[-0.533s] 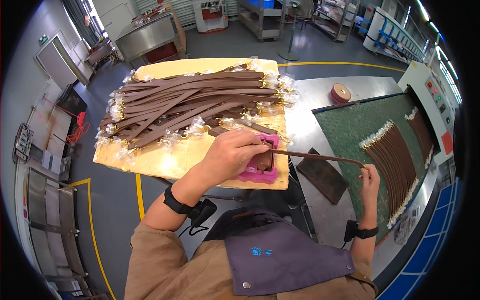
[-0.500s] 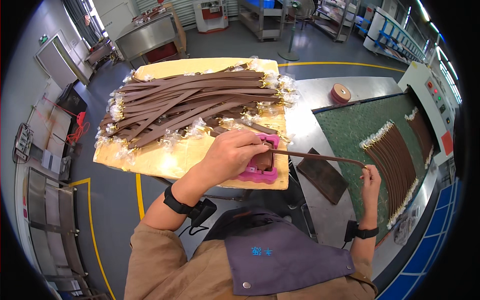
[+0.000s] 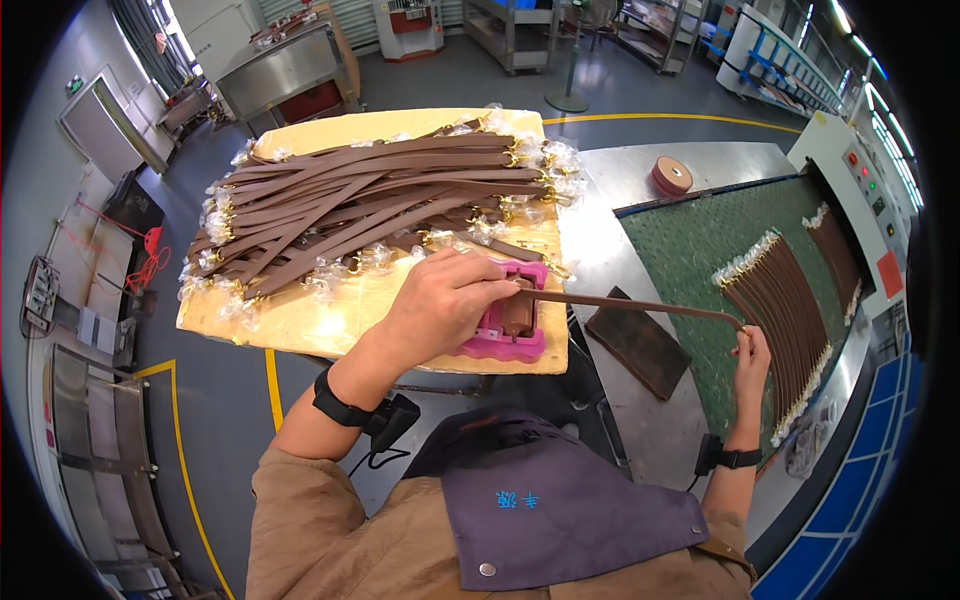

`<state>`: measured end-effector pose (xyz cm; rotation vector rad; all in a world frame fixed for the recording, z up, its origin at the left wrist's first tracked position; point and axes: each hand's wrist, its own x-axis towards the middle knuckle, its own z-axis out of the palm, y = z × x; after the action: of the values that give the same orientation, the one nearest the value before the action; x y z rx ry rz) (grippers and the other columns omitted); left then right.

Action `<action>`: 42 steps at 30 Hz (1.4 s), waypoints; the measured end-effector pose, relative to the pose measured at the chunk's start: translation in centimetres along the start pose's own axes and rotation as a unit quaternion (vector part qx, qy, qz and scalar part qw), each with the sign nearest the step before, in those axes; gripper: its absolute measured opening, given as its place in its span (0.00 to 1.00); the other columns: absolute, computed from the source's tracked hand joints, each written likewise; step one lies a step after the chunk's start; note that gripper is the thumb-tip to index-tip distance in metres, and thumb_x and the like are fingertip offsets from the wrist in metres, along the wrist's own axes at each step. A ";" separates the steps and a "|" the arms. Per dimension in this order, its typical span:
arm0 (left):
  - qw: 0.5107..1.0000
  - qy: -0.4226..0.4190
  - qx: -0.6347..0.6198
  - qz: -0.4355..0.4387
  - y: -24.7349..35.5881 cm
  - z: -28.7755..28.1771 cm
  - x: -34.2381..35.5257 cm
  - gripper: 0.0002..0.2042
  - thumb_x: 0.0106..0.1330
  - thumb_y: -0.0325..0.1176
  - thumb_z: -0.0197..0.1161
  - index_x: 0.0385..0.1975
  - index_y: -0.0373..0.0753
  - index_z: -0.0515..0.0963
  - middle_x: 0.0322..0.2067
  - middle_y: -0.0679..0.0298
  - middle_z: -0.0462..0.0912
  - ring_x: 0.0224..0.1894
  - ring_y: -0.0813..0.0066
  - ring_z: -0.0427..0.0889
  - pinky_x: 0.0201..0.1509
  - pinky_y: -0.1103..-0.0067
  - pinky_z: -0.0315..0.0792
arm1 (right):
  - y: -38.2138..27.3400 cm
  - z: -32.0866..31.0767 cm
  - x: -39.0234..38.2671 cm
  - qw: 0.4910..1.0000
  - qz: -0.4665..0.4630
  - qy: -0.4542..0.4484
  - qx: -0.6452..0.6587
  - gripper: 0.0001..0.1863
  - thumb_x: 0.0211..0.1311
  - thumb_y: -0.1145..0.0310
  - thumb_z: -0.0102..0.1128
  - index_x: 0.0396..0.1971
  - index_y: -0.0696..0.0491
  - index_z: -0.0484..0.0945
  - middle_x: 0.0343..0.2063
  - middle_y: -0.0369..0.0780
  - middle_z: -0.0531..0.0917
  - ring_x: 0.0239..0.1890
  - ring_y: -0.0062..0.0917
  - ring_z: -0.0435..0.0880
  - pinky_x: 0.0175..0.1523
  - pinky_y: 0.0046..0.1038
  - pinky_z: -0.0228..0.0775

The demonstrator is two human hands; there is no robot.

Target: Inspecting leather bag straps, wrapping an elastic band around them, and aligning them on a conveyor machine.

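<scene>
Between my two hands a narrow brown leather strap (image 3: 630, 303) runs sideways, bending down slightly near its right end. My left hand (image 3: 447, 303) pinches the strap's left end between thumb and fingers, above a pink tray (image 3: 518, 350). In this tray sits a brown-coated roller (image 3: 519, 318), close to the strap and partly hidden by my fingers; whether the two touch I cannot tell. At the other end, my right hand (image 3: 752, 358) has its fingers closed on the strap, above the green conveyor belt.
Many brown straps with gold clasps in clear plastic (image 3: 380, 200) are piled on a yellowish board (image 3: 220, 318). A dark slab (image 3: 640, 343) lies on the metal table (image 3: 640, 425). Rows of straps (image 3: 785, 325) rest on the green belt (image 3: 670, 240), near a brown tape roll (image 3: 671, 177).
My right hand has moved a little to the right with its end of the strap. My left hand has shifted slightly left over the tray. The whole view has also shifted slightly.
</scene>
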<state>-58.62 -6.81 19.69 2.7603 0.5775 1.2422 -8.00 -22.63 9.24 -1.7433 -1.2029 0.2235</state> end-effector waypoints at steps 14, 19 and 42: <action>1.000 -0.012 0.009 -0.004 0.0 -0.4 0.1 0.13 0.51 0.19 0.66 0.37 0.41 0.84 0.34 0.62 0.84 0.33 0.62 0.82 0.38 0.71 0.75 | 1.2 -0.1 0.2 0.999 0.004 0.019 -0.033 0.08 0.74 0.68 0.53 0.39 0.56 0.76 0.26 0.30 0.71 0.27 0.12 0.69 0.33 0.20 0.68; 1.000 -0.023 0.002 -0.011 0.0 -0.7 0.2 0.12 0.53 0.19 0.66 0.37 0.41 0.84 0.35 0.62 0.85 0.34 0.62 0.82 0.39 0.71 0.75 | 2.9 0.0 0.3 0.999 0.003 0.029 -0.037 0.09 0.74 0.67 0.52 0.39 0.56 0.77 0.25 0.30 0.71 0.26 0.12 0.69 0.32 0.20 0.69; 0.998 -0.056 -0.030 -0.019 0.1 -0.6 0.6 0.18 0.50 0.15 0.63 0.41 0.40 0.83 0.35 0.62 0.81 0.37 0.61 0.79 0.43 0.70 0.73 | 5.7 -0.1 -0.5 0.997 0.050 0.039 -0.040 0.08 0.72 0.67 0.54 0.38 0.55 0.78 0.25 0.30 0.71 0.26 0.12 0.70 0.30 0.19 0.67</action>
<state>-58.69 -6.76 20.54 2.7352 0.5697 1.0709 -4.60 -23.32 4.63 -1.8680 -1.0817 0.1667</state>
